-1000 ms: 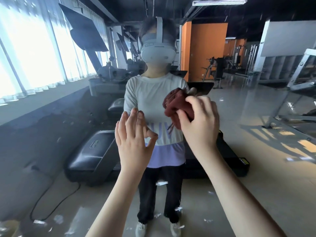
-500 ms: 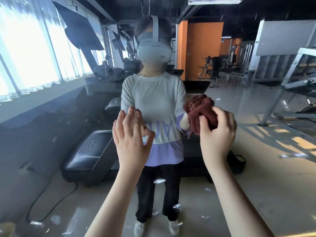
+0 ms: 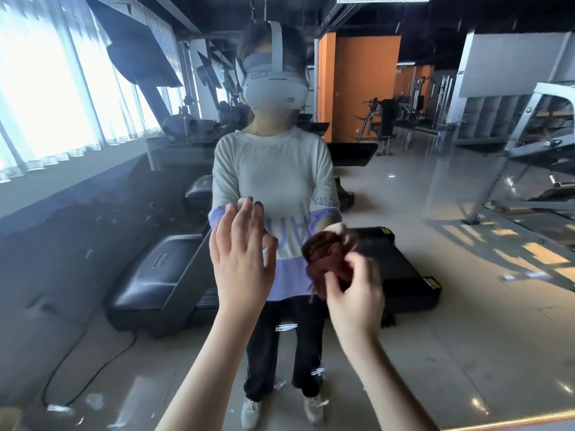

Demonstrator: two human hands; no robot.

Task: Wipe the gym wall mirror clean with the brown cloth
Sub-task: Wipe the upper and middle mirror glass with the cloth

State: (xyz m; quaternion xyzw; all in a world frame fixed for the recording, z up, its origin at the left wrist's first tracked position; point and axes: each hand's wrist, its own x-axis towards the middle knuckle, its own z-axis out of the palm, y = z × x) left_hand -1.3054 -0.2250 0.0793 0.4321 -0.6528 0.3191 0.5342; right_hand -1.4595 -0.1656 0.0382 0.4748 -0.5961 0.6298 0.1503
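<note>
The wall mirror (image 3: 466, 306) fills the whole view and reflects the gym and a person standing in front of it. My right hand (image 3: 354, 293) grips the bunched brown cloth (image 3: 326, 259) and holds it against the glass at centre right, about waist height of the reflection. The hand is blurred with motion. My left hand (image 3: 241, 259) lies flat on the mirror just left of the cloth, fingers straight and pointing up, holding nothing.
Small white smears (image 3: 286, 327) dot the lower glass. The mirror's bottom edge (image 3: 513, 423) shows at the lower right. The reflection shows dark treadmills (image 3: 155, 281), bright windows at left and a metal frame at right.
My right hand has carried the cloth across the glass, first to the right, then down and back toward the centre. My left hand has stayed flat on the mirror.
</note>
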